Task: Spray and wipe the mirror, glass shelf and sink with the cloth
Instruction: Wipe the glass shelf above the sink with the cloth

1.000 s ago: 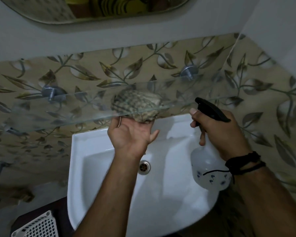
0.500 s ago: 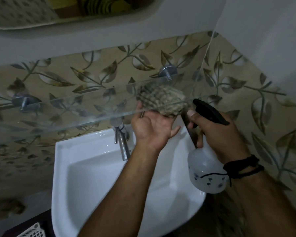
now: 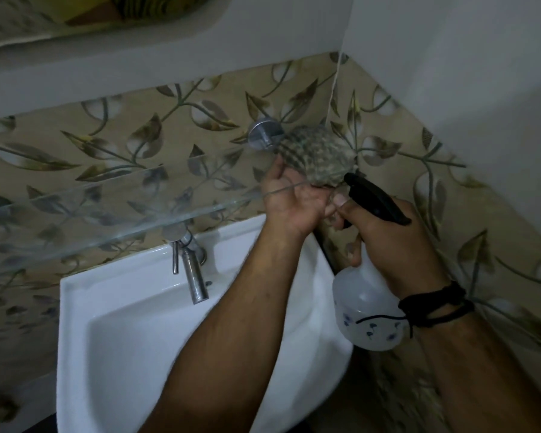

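From the head camera, much is hidden or cut off. The left hand (image 3: 294, 198) reaches up under the right end of the glass shelf (image 3: 113, 214), palm toward the camera; its fingertips disappear behind the cloth (image 3: 317, 154) and the pane, so only the thumb side and the curled bases of the fingers show. They appear bunched around the lower part of the cloth, gripping it from below. The mirror (image 3: 75, 17) is cropped by the top edge, only its lower rim and a blurred yellow reflection visible. The shelf's left end runs out of the picture, and its glass is hard to separate from the leaf-patterned tiles (image 3: 138, 135) seen through it. The sink (image 3: 122, 323) is cut off at the bottom and partly covered by the left forearm.

The cloth is a bundled, ribbed weave in grey-green and tan, wadded into a ball above the left fingers, touching the shelf's right end, just beside the metal shelf bracket (image 3: 264, 134).

The right hand (image 3: 397, 245) wraps the neck of the spray bottle (image 3: 366, 310), fingers curled tight, thumb lying by the black spray head (image 3: 375, 198), whose nozzle sits just right of the cloth. The bottle is translucent white with small blue flowers and hangs below those fingers. A black cord wristband (image 3: 434, 307) circles the wrist. A chrome tap (image 3: 194, 273) stands below-left of the left fingers.
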